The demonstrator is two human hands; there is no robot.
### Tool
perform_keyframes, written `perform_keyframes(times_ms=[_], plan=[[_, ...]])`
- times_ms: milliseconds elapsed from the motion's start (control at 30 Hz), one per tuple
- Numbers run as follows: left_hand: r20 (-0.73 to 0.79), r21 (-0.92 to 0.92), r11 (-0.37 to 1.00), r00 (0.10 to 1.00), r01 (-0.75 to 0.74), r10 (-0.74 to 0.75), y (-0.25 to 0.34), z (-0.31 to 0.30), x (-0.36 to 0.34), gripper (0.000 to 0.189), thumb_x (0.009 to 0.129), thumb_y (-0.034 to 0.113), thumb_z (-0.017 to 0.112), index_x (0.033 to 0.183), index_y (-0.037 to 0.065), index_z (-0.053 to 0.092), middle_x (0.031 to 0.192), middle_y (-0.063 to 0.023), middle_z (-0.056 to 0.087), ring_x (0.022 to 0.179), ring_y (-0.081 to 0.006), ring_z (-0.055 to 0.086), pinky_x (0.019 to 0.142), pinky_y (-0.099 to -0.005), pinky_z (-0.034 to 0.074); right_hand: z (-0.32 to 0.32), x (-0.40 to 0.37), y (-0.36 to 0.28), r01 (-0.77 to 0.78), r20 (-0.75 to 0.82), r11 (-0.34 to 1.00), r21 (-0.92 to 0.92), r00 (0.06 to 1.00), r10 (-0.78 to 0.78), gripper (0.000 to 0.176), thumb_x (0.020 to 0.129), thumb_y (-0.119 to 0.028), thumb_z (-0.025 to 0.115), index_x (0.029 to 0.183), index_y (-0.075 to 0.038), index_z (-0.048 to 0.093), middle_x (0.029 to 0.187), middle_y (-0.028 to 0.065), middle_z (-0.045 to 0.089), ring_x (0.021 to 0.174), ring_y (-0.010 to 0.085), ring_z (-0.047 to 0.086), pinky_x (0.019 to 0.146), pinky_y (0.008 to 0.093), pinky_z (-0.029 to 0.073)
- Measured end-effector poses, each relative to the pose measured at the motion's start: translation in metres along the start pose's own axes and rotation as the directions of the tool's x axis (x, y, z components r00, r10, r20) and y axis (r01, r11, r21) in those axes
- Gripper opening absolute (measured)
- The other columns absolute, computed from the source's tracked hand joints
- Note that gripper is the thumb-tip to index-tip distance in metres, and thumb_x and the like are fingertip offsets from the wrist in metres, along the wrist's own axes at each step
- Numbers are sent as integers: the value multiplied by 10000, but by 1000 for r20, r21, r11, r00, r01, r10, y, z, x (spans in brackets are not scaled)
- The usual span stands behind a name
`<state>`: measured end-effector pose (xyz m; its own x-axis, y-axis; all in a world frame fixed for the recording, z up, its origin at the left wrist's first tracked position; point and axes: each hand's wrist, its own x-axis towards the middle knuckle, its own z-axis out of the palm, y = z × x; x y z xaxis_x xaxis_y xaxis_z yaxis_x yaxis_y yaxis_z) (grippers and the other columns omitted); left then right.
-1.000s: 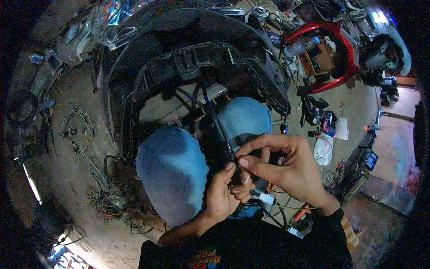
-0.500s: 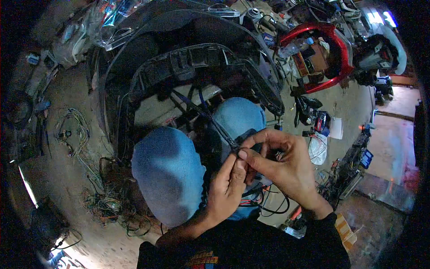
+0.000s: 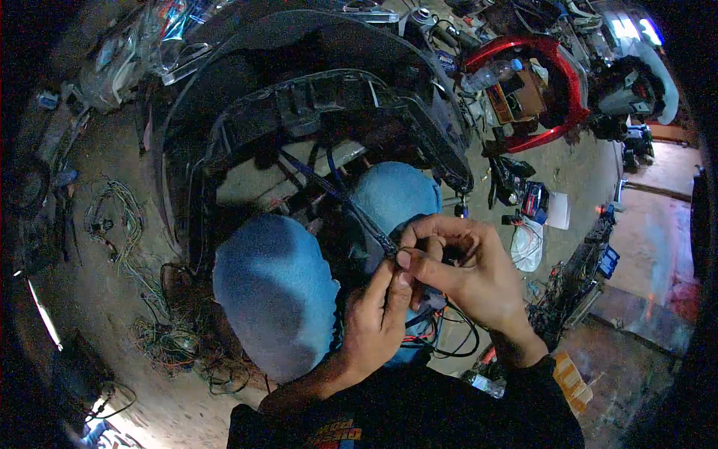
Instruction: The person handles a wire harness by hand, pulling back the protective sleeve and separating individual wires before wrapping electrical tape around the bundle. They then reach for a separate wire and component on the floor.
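Note:
A dark, tape-wrapped wire bundle (image 3: 364,221) runs from the black frame down between my knees to my fingers. My left hand (image 3: 380,322) is closed around its near end, thumb and fingers pressed together. Right beside it, my right hand (image 3: 473,273) pinches the same end between thumb and forefinger, its other fingers curled. The fingers hide the exact point of the grip. Below the hands, loose black and red wires (image 3: 449,340) hang over my right thigh.
A large curved black plastic part (image 3: 299,101) stands before my knees. Tangled wires (image 3: 166,340) and a coiled harness (image 3: 112,217) lie on the floor at left. Toward the upper right are a red curved part (image 3: 576,97), a plastic bottle (image 3: 490,76) and a white bag (image 3: 528,247).
Both hands stay closed at the bundle's end, with only a slight shift of the fingers. The view has moved a little.

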<state>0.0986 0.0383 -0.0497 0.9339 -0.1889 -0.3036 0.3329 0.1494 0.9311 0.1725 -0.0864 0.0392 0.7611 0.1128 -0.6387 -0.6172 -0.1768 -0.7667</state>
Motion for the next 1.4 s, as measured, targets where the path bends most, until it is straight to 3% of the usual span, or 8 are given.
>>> perform_keyframes(times_ms=[33, 133, 233, 367, 567, 667, 833, 1400], plan=[[-2, 21, 1000, 1000, 3, -3, -1, 0, -1, 276, 1061, 226, 463, 1220, 24, 563, 769, -150, 630, 678, -267, 654, 622, -373, 498, 1, -1, 0, -5, -14, 1000, -9, 1000, 5, 119, 910, -82, 697, 967, 17, 663, 712, 10, 620, 611, 74, 590, 551, 232, 483], [-11, -11, 999, 999, -39, 39, -11, 3, -4, 331, 1085, 216, 424, 1330, 12, 514, 827, 18, 540, 684, -48, 464, 587, -213, 388, 5, -3, 5, 36, -64, 996, -80, 997, -41, 113, 907, -86, 693, 968, 5, 666, 722, -18, 589, 659, 46, 535, 591, 214, 446], [-38, 47, 995, 995, -93, 94, -5, 2, -2, 338, 1085, 228, 428, 1330, 14, 518, 803, 34, 523, 662, -30, 429, 565, -199, 353, 4, -4, 9, 100, -69, 983, -152, 991, -111, 127, 910, -74, 691, 979, 22, 648, 706, 3, 599, 632, 72, 573, 584, 237, 485], [3, -99, 995, 1000, 15, -15, 7, -2, -3, 336, 1086, 275, 427, 1261, 13, 545, 769, 54, 510, 637, -16, 405, 514, -202, 320, 4, -9, 12, 91, -121, 995, -47, 988, -97, 141, 906, -77, 700, 981, 22, 634, 687, 9, 597, 598, 76, 590, 581, 234, 489], [66, -182, 968, 985, 170, -161, 14, -8, -3, 350, 1086, 333, 420, 1212, 32, 544, 792, 51, 529, 647, -10, 440, 482, -198, 344, 6, -15, 8, 110, -170, 963, -245, 973, -154, 204, 878, -103, 736, 1038, 5, 671, 700, -11, 557, 617, 64, 557, 603, 222, 435], [68, -190, 952, 970, 241, -232, 11, -9, -5, 377, 1080, 356, 426, 1245, 33, 530, 904, 26, 591, 734, -19, 524, 509, -186, 431, 5, -19, 6, 295, -109, 755, -585, 894, -434, 246, 834, -145, 777, 1050, -43, 718, 762, -1, 535, 733, 87, 527, 683, 241, 401], [95, -159, 955, 967, 251, -238, 11, -12, -6, 446, 1071, 404, 420, 1330, 51, 504, 1122, -18, 636, 921, -67, 612, 569, -207, 549, 13, -21, 13, 288, -211, 754, -591, 846, -489, 235, 781, -169, 814, 994, -77, 773, 805, 21, 521, 817, 143, 496, 739, 277, 379], [191, -222, 927, 946, 301, -261, 6, -17, -2, 399, 1073, 399, 424, 1325, 106, 521, 1036, 24, 619, 811, -42, 556, 546, -181, 468, 10, -14, 18, 326, -200, 760, -563, 838, -507, 226, 753, -150, 831, 952, -59, 777, 814, 29, 515, 827, 160, 504, 749, 288, 393]])
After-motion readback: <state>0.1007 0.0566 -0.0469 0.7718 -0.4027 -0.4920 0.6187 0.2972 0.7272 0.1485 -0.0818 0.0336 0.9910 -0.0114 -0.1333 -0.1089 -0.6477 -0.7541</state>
